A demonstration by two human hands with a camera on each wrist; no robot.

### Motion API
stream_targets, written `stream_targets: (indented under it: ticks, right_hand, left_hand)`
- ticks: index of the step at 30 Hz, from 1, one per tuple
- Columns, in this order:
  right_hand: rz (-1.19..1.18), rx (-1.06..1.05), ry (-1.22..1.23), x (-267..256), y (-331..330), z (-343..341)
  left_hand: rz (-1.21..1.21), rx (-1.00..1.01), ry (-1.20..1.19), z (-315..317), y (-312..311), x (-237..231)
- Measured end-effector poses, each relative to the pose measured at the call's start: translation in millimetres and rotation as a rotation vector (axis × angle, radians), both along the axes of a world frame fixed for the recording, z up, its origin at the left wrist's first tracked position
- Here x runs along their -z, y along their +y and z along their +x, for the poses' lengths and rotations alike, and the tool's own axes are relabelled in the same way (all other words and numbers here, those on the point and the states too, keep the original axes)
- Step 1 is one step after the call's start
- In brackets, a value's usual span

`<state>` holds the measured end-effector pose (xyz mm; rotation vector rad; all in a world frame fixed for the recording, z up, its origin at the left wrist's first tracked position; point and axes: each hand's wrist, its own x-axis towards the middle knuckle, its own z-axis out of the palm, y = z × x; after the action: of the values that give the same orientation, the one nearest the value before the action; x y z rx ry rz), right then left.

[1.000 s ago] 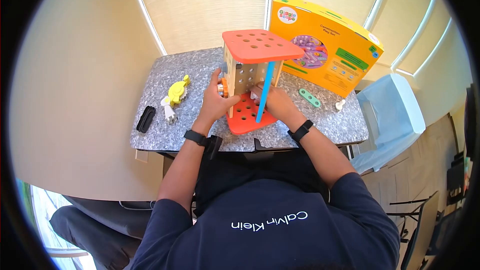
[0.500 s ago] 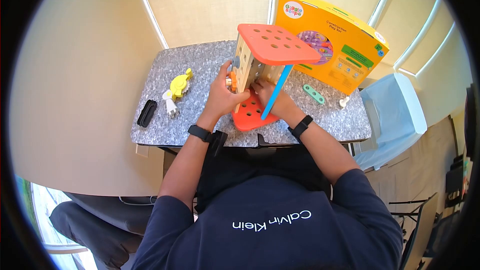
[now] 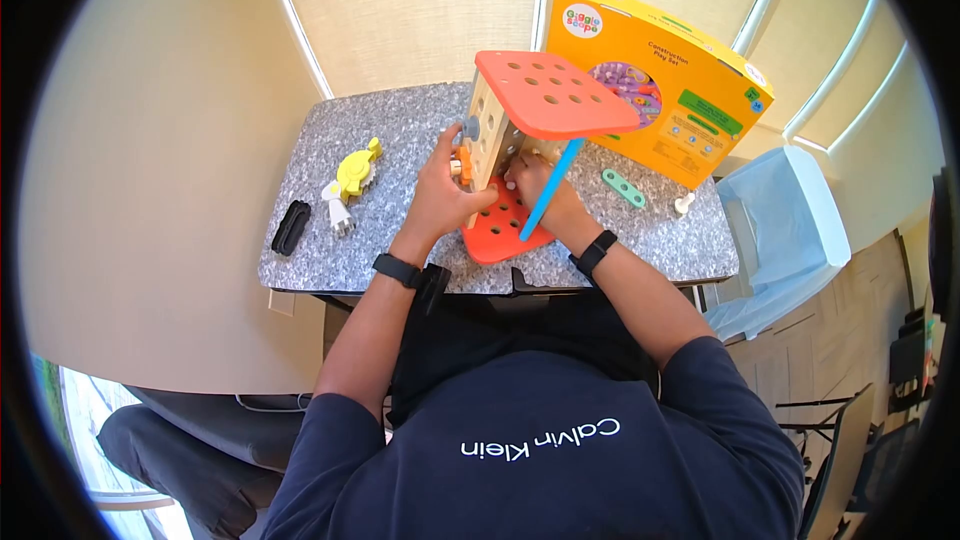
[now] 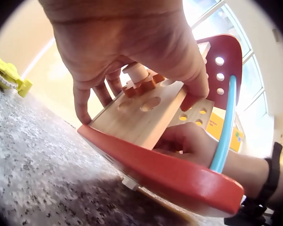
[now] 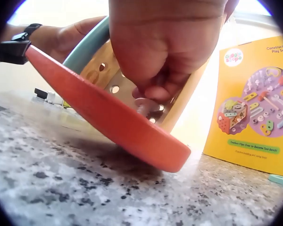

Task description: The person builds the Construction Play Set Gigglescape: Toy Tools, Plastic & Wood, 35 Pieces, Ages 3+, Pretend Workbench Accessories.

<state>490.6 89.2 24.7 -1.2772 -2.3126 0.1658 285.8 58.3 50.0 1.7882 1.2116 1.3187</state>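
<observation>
Speckled grey covers the bench (image 3: pixel 400 110), where a yellow box (image 3: pixel 672 100) stands behind a toy frame (image 3: pixel 560 118) of wood and red boards; the frame leans near the front edge, between both hands. The left hand (image 3: pixel 443 190) grips the wooden side panel (image 4: pixel 153 120), thumb inside, other fingers spread outside around an orange nut (image 4: pixel 146 87). The right hand (image 3: pixel 540 178) reaches inside past the blue rod (image 3: pixel 553 187), fingers curled, seemingly pinching a small white screw (image 5: pixel 142 106). I judge the step in hand to be working that screw at the perforated wall; the next move likely calls for lining it up with a hole while the left hand braces the panel. From the head, the pinch is largely hidden; the right wrist view shows it from below, and only the left wrist view shows a white peg (image 4: pixel 130 183) jutting under the lower red board
</observation>
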Motion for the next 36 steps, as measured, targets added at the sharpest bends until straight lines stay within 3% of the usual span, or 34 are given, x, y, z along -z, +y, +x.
stream_targets:
  ticks: [16, 23, 25, 31, 34, 36]
  right_hand:
    - [0.083, -0.081, -0.030, 7, 5, 7]
    - [0.005, 0.049, -0.075, 1, 6, -3]
    - [-0.024, 0.070, -0.096, 2, 8, -4]
    - [0.164, 0.104, 0.000, 15, 10, -5]
    - [0.203, 0.015, 0.047, 7, 8, 1]
    - [0.067, -0.147, 0.007, 3, 9, 10]
  left_hand:
    - [0.039, -0.025, 0.051, 1, 0, 0]
    - [0.024, 0.000, 0.001, 2, -3, -2]
    - [0.012, 0.026, 0.084, 0, -3, -4]
    - [-0.002, 0.045, 0.060, 2, -4, -6]
    - [0.008, 0.041, 0.088, 0, -2, -2]
    - [0.008, 0.048, 0.058, 0, 0, -1]
